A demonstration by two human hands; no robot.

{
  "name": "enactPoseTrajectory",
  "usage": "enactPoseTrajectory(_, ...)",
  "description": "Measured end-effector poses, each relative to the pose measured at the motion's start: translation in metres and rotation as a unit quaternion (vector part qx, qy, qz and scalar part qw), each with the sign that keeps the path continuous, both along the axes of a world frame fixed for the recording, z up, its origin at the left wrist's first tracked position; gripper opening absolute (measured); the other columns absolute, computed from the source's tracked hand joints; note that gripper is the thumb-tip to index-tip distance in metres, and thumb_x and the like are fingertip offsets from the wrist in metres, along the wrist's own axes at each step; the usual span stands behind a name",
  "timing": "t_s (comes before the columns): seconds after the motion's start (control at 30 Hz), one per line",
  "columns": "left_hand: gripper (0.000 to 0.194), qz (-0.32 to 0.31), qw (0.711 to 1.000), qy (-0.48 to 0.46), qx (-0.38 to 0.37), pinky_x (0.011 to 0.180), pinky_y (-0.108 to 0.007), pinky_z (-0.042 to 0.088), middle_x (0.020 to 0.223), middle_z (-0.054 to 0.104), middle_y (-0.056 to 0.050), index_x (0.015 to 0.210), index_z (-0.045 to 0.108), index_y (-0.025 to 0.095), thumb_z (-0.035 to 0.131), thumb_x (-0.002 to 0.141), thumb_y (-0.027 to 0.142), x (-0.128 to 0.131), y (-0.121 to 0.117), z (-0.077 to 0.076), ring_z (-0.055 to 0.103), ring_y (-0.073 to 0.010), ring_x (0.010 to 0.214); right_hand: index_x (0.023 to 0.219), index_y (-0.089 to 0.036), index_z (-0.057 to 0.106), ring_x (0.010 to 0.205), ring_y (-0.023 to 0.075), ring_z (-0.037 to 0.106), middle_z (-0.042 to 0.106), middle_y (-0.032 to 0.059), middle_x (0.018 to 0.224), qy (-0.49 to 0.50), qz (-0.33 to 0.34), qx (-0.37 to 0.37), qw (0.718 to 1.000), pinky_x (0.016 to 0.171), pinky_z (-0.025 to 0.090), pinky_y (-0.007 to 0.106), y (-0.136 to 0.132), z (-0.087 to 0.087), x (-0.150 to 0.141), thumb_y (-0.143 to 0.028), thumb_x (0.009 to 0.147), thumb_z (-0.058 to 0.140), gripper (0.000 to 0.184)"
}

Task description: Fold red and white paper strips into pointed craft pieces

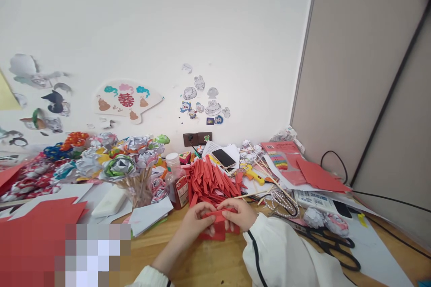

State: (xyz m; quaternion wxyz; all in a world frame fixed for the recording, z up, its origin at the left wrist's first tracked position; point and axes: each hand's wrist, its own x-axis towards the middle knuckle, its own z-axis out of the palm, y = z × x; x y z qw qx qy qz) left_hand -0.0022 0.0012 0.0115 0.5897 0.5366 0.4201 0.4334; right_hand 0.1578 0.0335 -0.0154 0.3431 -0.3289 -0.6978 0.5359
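- Red paper (219, 232) is being held between both sets of fingers, over the wooden table (202, 264).
- On its left part, the paper is being pinched between thumb and fingers by the left hand (201, 219); opposite, it is being pinched likewise by the right hand (239, 214).
- The paper is being judged light, thin and easily creased, best being gripped near its edges with gentle fingertip pressure.
- Right of the fingers, black scissors (323, 244) are lying.
- Just beyond the fingertips, folded red strips (208, 179) are lying heaped; left of these, a bottle (178, 186) is standing.
- Farther from the fingers, a yellow glue gun (255, 175) and a phone (224, 158) are lying.
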Motion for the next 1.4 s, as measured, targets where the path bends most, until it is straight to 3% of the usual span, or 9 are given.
enactPoseTrajectory(0.23,0.018,0.029,0.992,-0.095,-0.081,0.049,-0.02,0.045,0.045,0.061,0.001,0.064,0.053,0.014,0.067,0.053,0.021,-0.004,0.0,-0.004,0.056,-0.0092,0.044,0.088,-0.014,0.052,0.041,0.0061,0.047,0.056,-0.001,0.058,0.06,0.024,0.001,0.998,0.044,0.039,0.02,0.003,-0.003,0.0,-0.04,0.067,0.053,0.034)
enactPoseTrajectory(0.43,0.021,0.048,0.989,-0.083,-0.113,0.054,-0.021,0.047,0.052,0.065,-0.004,0.064,0.057,0.012,0.069,0.051,0.024,-0.005,0.0,-0.003,0.06,-0.0116,0.052,0.076,-0.012,0.053,0.041,0.0064,0.048,0.056,-0.0004,0.058,0.066,-0.002,-0.015,0.998,0.042,0.038,0.02,0.005,-0.008,0.0,-0.041,0.066,0.054,0.031)
enactPoseTrajectory(0.7,0.035,0.06,0.996,-0.05,-0.053,0.057,-0.027,0.046,0.06,0.062,0.001,0.073,0.059,0.015,0.073,0.043,0.024,-0.002,0.002,-0.002,0.059,-0.0133,0.054,0.083,-0.014,0.048,0.041,0.007,0.049,0.057,-0.0014,0.06,0.065,-0.017,-0.022,0.998,0.044,0.04,0.021,0.009,-0.012,0.0,-0.036,0.063,0.058,0.032)
enactPoseTrajectory(0.8,0.031,0.049,0.998,0.029,-0.015,0.055,-0.027,0.045,0.058,0.062,0.0,0.067,0.059,0.014,0.071,0.043,0.029,-0.002,0.001,-0.003,0.058,-0.0137,0.051,0.086,-0.015,0.049,0.043,0.0077,0.051,0.057,-0.0016,0.061,0.032,-0.022,0.001,0.999,0.046,0.04,0.021,0.007,-0.01,0.0,-0.033,0.062,0.058,0.031)
enactPoseTrajectory(0.97,0.026,-0.014,0.986,0.16,0.045,0.04,-0.02,0.036,0.047,0.056,0.002,0.056,0.057,0.012,0.058,0.058,0.038,0.0,-0.003,-0.009,0.049,-0.0092,0.039,0.085,-0.016,0.052,0.046,0.0086,0.054,0.058,-0.0022,0.062,-0.039,-0.027,0.031,0.998,0.045,0.039,0.019,0.003,-0.012,-0.001,-0.025,0.061,0.06,0.026)
enactPoseTrajectory(1.1,0.025,-0.007,0.984,0.153,0.09,0.036,-0.017,0.031,0.049,0.055,0.003,0.056,0.054,0.013,0.055,0.062,0.037,0.002,-0.004,-0.011,0.045,-0.0062,0.035,0.084,-0.015,0.045,0.046,0.0101,0.055,0.058,-0.0015,0.058,0.031,0.024,-0.02,0.999,0.046,0.041,0.021,0.008,-0.012,0.001,-0.03,0.062,0.059,0.03)
enactPoseTrajectory(1.23,0.027,-0.006,0.982,0.167,0.089,0.031,-0.016,0.026,0.049,0.055,0.003,0.058,0.053,0.014,0.053,0.063,0.04,0.002,-0.003,-0.013,0.041,-0.005,0.029,0.081,-0.016,0.039,0.044,0.0113,0.056,0.059,-0.0014,0.055,0.088,0.083,-0.074,0.99,0.044,0.041,0.022,0.01,-0.005,0.003,-0.035,0.06,0.061,0.036)
enactPoseTrajectory(1.4,0.027,-0.009,0.982,0.178,0.062,0.028,-0.016,0.021,0.041,0.051,0.005,0.057,0.048,0.015,0.053,0.063,0.041,0.0,-0.003,-0.014,0.034,-0.0043,0.025,0.079,-0.015,0.037,0.042,0.0101,0.055,0.059,-0.0011,0.055,0.094,0.074,-0.076,0.99,0.043,0.041,0.021,0.009,0.001,0.006,-0.036,0.059,0.061,0.036)
